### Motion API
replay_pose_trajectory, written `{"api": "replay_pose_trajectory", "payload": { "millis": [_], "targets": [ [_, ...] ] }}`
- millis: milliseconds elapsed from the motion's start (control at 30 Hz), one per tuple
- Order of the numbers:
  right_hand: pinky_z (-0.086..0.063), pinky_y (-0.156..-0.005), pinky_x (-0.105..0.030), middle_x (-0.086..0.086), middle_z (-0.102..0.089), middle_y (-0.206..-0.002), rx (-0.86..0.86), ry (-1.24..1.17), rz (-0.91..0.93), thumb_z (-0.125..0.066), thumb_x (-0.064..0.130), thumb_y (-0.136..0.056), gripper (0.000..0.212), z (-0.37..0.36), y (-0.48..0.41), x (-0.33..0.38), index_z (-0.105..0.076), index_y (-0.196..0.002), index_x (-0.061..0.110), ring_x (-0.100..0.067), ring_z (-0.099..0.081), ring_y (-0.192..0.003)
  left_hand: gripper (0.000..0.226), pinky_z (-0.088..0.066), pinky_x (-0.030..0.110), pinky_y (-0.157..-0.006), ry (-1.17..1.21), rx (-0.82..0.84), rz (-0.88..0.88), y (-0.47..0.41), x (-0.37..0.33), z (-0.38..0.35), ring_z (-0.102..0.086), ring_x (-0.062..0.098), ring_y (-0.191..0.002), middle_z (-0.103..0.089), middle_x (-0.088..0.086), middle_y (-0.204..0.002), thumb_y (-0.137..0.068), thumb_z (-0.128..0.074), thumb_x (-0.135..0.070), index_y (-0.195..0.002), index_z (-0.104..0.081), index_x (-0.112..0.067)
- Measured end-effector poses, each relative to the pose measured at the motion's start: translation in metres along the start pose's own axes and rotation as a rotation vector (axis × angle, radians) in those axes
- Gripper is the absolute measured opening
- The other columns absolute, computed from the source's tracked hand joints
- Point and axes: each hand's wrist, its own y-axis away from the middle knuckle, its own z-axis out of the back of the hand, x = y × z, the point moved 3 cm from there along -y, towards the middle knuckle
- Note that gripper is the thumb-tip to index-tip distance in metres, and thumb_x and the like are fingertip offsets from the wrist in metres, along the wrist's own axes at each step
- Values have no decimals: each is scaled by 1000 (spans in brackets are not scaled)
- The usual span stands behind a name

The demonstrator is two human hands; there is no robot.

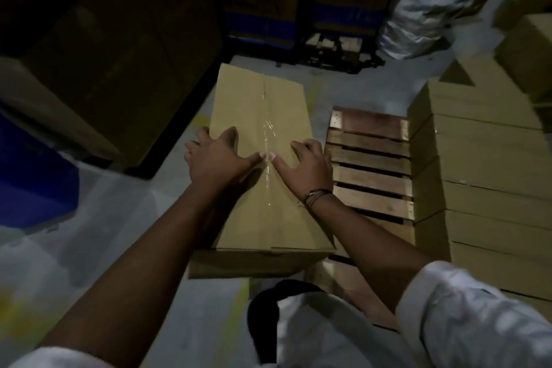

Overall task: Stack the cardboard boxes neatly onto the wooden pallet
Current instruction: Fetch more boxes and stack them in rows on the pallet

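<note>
Squaring this long cardboard box (260, 116) against the load is the step in hand, as I judge it. The box lies lengthwise along the left side of the wooden pallet (370, 155), with its right edge over the ends of the slats. Whether its base rests on the pallet or partly on the grey floor (119, 218) cannot be told from here.

Both hands lie on its top face. The left hand (216, 157) is spread wide, palm down, its outer fingers reaching the box's left edge. The right hand (309, 163) is spread too, near the right edge. The two thumbs nearly meet at the clear tape seam (267, 128). Neither hand grips anything.

Bare slats show between this box and the stack of cardboard boxes (478, 164) on the pallet's right side. To do it well:
- slide the box rightward with even pressure from both palms so that it does not yaw;
- hold its long edge parallel to the stack;
- bring it flush so that no gap is left;
- move the right hand clear before the faces meet, since fingers over that edge could be pinched.
</note>
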Motion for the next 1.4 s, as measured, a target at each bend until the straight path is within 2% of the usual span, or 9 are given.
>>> {"api": "replay_pose_trajectory", "payload": {
  "millis": [267, 367, 500, 667, 1000, 1133, 1233, 1300, 1400],
  "targets": [
    [-37, -99, -38, 8, -42, -142, -203, -46, -162, -51, 82, -74, 74, -16, -60, 20, -60, -130, 33, -32, -48, -120, 89, -30, 56, -110, -67, 19, -208, -97, -18, 9, -31, 47, -135, -24, 19, -152, -70, -65, -82, -142, -44, -34],
    [-36, -100, -41, 5, -39, -144, -241, -9, -226, -53, 80, -76, 74, -26, -78, 18, -59, -132, 32, -33, -44, -121, 92, -40, 55, -108, -14, 90, -256, -129, -26, -9, -40, 47, -130, -21, 17, -149, -69, -71, -77, -143, -40, -32],
    [-37, -101, -43, 2, -36, -147, -278, 15, -347, -56, 77, -77, 74, -32, -95, 10, -55, -136, 31, -35, -41, -125, 100, -49, 54, -101, -5, 102, -335, -165, -49, -29, -46, 45, -125, -25, 15, -146, -60, -64, -91, -139, -42, -34],
    [-38, -105, -47, 0, -36, -150, -373, 8, -516, -54, 76, -78, 75, -27, -100, -17, -54, -138, 31, -35, -40, -126, 97, -47, 54, -103, -21, 120, -501, -183, -92, -53, -46, 45, -127, -26, 15, -148, -59, -60, -94, -136, -46, -35],
    [-35, -102, -48, 2, -35, -150, -531, 163, -910, -48, 77, -79, 73, -12, -25, -70, -54, -137, 33, -34, -39, -125, 88, -51, 48, -99, 15, 454, -869, -144, -143, -120, -51, 43, -122, -20, 7, -146, -62, -65, -85, -135, -41, -41],
    [-42, -94, -47, -2, -46, -144, -645, 248, -1060, -51, 74, -78, 70, -20, 24, -72, -60, -131, 30, -37, -46, -118, 89, -50, 49, -101, 22, 597, -1016, -118, -150, -147, -52, 42, -122, -26, 11, -143, -59, -69, -80, -134, -40, -41],
    [-42, -88, -44, -4, -50, -141, -692, 302, -1187, -50, 74, -78, 69, -29, 57, -67, -63, -128, 28, -39, -50, -111, 95, -51, 50, -99, -8, 718, -1133, -99, -149, -164, -50, 41, -125, -32, 12, -144, -56, -67, -85, -135, -36, -44],
    [-43, -83, -41, -7, -54, -138, -750, 327, -1220, -50, 75, -79, 70, -38, 79, -61, -66, -125, 25, -38, -53, -104, 98, -50, 50, -101, -22, 792, -1180, -86, -146, -171, -49, 41, -125, -29, 12, -144, -55, -67, -88, -137, -35, -45],
    [-42, -89, -44, -6, -48, -142, -750, 314, -1331, -49, 74, -80, 70, -50, 106, -54, -61, -130, 26, -39, -49, -110, 104, -47, 49, -104, -65, 886, -1290, -68, -142, -177, -45, 43, -128, -17, 11, -151, -58, -74, -83, -144, -34, -40]
  ]
}}
